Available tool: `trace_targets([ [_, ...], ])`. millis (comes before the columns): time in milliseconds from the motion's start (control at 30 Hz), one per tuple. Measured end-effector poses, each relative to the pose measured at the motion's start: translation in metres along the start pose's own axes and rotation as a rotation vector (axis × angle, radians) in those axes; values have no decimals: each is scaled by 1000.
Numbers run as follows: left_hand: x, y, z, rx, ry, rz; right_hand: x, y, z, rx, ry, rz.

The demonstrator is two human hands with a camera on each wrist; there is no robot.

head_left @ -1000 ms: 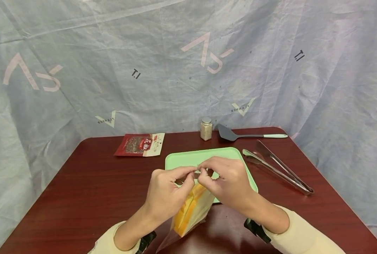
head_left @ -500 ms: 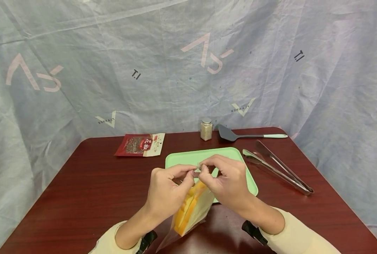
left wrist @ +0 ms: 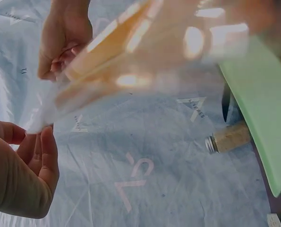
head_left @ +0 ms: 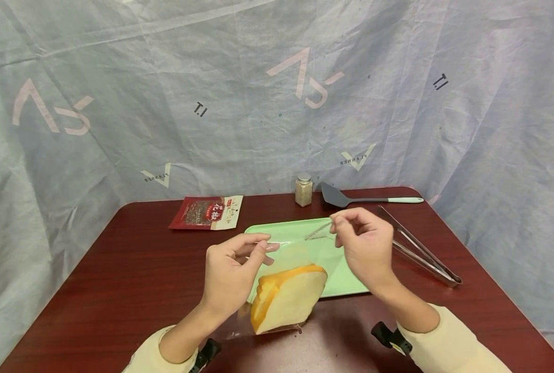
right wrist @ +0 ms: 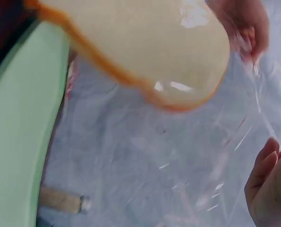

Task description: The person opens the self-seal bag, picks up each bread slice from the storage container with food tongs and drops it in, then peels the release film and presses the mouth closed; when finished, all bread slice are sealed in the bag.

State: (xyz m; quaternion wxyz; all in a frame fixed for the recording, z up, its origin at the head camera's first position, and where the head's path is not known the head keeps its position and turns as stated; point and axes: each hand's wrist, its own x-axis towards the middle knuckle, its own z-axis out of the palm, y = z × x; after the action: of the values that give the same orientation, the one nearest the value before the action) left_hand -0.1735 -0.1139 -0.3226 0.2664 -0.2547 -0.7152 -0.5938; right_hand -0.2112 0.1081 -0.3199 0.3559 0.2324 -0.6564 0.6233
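Note:
Sliced bread (head_left: 291, 300) with orange-brown crust hangs in a clear plastic bag (head_left: 292, 254) above the table. My left hand (head_left: 232, 272) pinches the left side of the bag's mouth between thumb and fingers. On the other side, my right hand (head_left: 365, 248) pinches the opposite edge, from which a thin shiny strip runs inward. The hands are apart, with the bag's top stretched between them. In the right wrist view, clear film spans from one hand to the other above the bread slice (right wrist: 149, 42). Behind the bag lies a light green tray (head_left: 347, 282), partly covered.
A red spice packet (head_left: 202, 213) lies at the back left of the dark red table (head_left: 118, 290). A small jar (head_left: 303, 190) stands at the back, beside a grey spatula (head_left: 335, 196) with a pale handle. Metal tongs (head_left: 428, 259) lie to the right of the tray.
My hands were close together at the bag's mouth. The right hand has moved right and up, the left slightly left, spreading the bag's top. The bread has turned its broad face toward view.

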Motion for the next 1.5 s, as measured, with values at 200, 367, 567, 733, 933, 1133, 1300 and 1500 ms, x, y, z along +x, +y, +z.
trace_targets([
  [200, -2, -8, -10, 0, 6, 48, 6, 8, -29, 146, 102, 269],
  [367, -5, -14, -19, 20, 18, 64, 10, 17, -58, 206, 150, 454],
  [567, -5, -18, -27, 41, -1, 59, 14, 44, -109, 354, 157, 584],
  [733, -6, -23, -30, 62, 7, 67, 22, 74, -145, 380, 208, 678],
  [933, -5, -26, -32, 55, 27, 92, 33, 101, -173, 220, 155, 728],
  [1133, -5, -24, -35, 49, 25, 86, 20, 93, -141, -198, -302, 362],
  [1300, -8, -24, -37, 46, 24, 75, 5, 83, -98, -161, -671, 241],
  [1500, -10, -24, -36, 41, 14, 58, -5, 78, -76, -30, -708, 259],
])
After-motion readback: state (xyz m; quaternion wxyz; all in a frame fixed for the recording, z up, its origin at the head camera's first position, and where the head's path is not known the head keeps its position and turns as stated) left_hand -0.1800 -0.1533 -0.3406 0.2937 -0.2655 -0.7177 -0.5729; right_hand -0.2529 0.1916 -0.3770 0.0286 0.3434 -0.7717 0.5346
